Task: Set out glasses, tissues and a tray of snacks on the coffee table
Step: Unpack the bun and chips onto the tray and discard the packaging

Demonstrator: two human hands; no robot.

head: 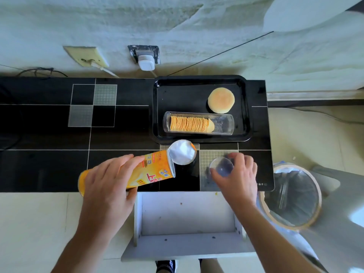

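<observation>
The black glossy surface (49,164), crossed by thin white lines and grey patterned squares, carries a black tray (199,138) at its far right end, beside the wall.

My coffee table (49,134) is glossy black glass with frosted squares, and the tray (199,138) is shiny black plastic. The crisp sleeve (222,123) is clear plastic; the can (151,168) is glossy printed card with a foil seal (182,152).

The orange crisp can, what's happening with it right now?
The left hand grips the orange cardboard crisp can, tilted, its foil seal peeled back. The right hand holds a clear round plastic lid. On the black rectangular tray lie a clear plastic sleeve of stacked crisps and a round pale bun.
</observation>
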